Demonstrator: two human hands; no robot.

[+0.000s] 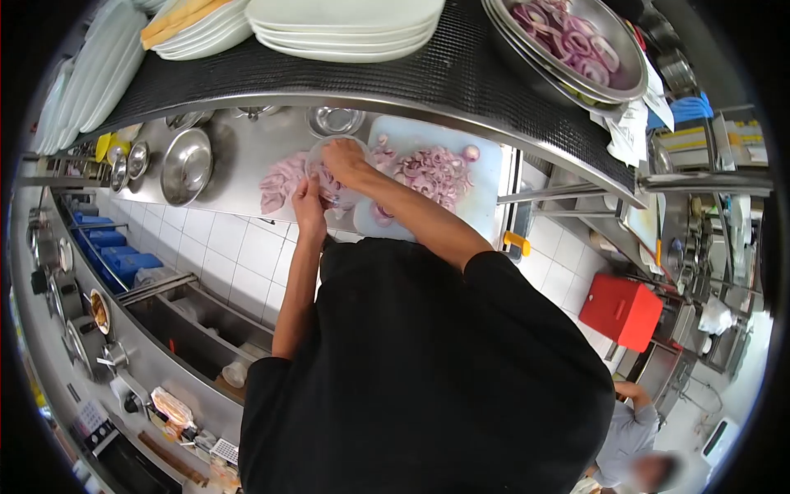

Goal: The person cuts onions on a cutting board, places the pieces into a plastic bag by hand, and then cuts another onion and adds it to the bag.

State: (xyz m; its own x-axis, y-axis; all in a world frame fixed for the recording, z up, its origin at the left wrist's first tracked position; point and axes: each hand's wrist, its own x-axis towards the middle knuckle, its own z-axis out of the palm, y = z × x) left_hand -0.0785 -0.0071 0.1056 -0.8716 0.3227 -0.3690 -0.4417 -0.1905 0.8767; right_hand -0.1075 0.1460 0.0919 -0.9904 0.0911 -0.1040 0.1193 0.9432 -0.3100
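Observation:
A see-through plastic container (pixel 313 158) with purple onion pieces inside is at the edge of the steel counter. My left hand (pixel 309 200) is closed on its near side, thumb up along the wall. Over its opening is my right hand (pixel 342 158), fingers curled down; what they hold, if anything, is hidden. Just right of it, chopped red onion (pixel 432 177) lies heaped on a white cutting board (pixel 485 193), with a whole peeled onion (pixel 471 153) near the far corner. A crumpled pink cloth (pixel 282 183) touches the container's left side.
Steel bowls (pixel 188 167) stand to the left, and another bowl (pixel 336 121) sits behind the container. Overhead, a black-matted shelf (pixel 329 78) carries stacked white plates (pixel 346 33) and a bowl of onion rings (pixel 568 41). A red box (pixel 620 311) and a person in grey (pixel 629 436) are to the right.

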